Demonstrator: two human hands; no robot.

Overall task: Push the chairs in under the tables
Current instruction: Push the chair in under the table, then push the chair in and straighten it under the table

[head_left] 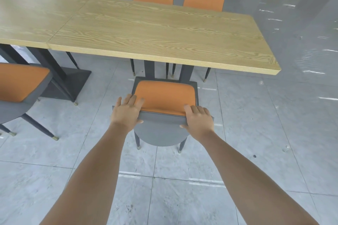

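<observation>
A long wooden table [146, 29] stands on the grey tiled floor [256, 133]. In front of its near edge is an orange chair [165, 97] with a grey back, its seat not under the table. The left hand [126, 112] and the right hand [198, 119] both grasp the top of the backrest, fingers curled over it.

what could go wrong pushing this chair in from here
1. The chair lines up with the dark pedestal posts under the table; pushed straight, its seat may well bump them before it is fully in.
2. Both hands grip the backrest top, and the left hand sits wider than the right hand, so an uneven push might skew the chair.
3. Fingers draped over the backrest could get pinched against the table edge.
</observation>
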